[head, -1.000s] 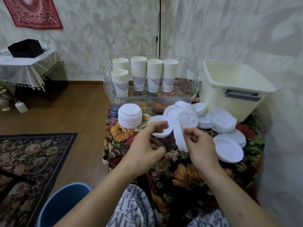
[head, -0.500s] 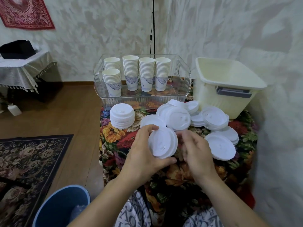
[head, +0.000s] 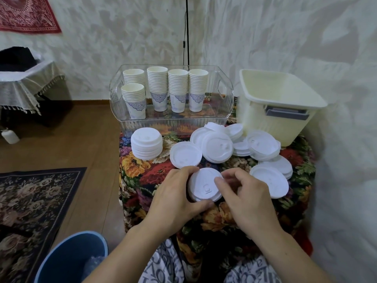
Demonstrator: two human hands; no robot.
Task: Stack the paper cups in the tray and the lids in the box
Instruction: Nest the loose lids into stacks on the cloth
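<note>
**Lids Brought Flat Between Both Hands**

Tilted toward the camera half a second ago, the small stack of white lids (head: 204, 185) is now held nearly level just above the floral tablecloth (head: 142, 178), and the right hand has been brought over its edge. Largest on the table, the cream box (head: 285, 111) is seen at the far right, beside the clear tray (head: 122, 111), in which five stacks of paper cups (head: 177, 89) are stood upright. Loose lids (head: 217, 147) are scattered between box and hands, and a neat pile of lids (head: 146, 143) is set at the left, near the tray. The held stack is gripped by the left hand (head: 175, 203), fingers curled round its rim, while its near edge is pinched by the right hand (head: 247, 198).
</note>
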